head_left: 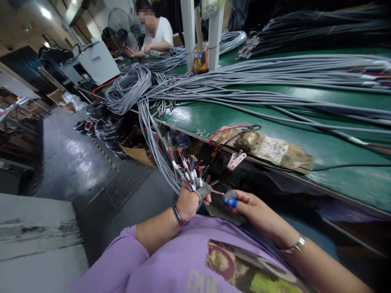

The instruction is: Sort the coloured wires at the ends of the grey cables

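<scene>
The left hand has its grip closed on a bundle of grey cables, running toward 11 o'clock. The right hand pinches a blue tool. Beyond, at 1 o'clock, a pink clip sits at the green counter edge, then a cable coil.

Single head-worn view, angled down, close over hands, perhaps slightly tilted.

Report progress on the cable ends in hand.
Done: the ends in the left hand show bared coloured wires. In hand: the right hand holds a blue tool at one red wire. Left: cannot count; grey cables cover the table.
</scene>
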`<state>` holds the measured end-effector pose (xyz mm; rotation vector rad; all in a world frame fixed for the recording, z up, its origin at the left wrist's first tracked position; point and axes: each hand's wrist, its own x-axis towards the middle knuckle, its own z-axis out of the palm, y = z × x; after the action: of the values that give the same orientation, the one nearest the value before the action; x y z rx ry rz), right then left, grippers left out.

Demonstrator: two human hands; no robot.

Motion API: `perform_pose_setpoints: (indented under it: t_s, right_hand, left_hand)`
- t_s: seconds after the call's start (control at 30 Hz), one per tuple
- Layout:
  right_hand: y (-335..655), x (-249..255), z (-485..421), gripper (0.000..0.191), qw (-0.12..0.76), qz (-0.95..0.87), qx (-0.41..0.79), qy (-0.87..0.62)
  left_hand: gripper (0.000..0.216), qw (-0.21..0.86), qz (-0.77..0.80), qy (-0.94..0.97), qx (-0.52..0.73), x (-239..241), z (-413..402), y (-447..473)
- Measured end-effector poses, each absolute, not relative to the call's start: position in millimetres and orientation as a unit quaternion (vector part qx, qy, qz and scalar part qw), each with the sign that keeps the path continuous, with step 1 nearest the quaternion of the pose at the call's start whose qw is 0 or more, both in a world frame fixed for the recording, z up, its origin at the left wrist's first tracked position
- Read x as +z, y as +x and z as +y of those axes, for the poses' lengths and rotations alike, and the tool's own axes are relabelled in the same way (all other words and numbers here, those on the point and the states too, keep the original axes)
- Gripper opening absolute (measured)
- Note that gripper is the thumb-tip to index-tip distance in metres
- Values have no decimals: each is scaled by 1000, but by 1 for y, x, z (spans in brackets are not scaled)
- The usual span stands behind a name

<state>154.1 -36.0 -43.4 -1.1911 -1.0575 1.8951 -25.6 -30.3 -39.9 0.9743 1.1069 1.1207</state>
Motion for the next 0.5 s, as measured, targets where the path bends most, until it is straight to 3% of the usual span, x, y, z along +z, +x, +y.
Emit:
perform_pose_setpoints:
  t_s: [0.1,0.5]
  right_hand:
    - [155,-42,-31,47,383,-358,706,-477]
    - [135,-43,-34,25,420,-375,693,-449]
  left_hand:
    - [41,601,479,441,463,-40,-31,-24]
    - [41,599,488,479,417,-46,-35,-23]
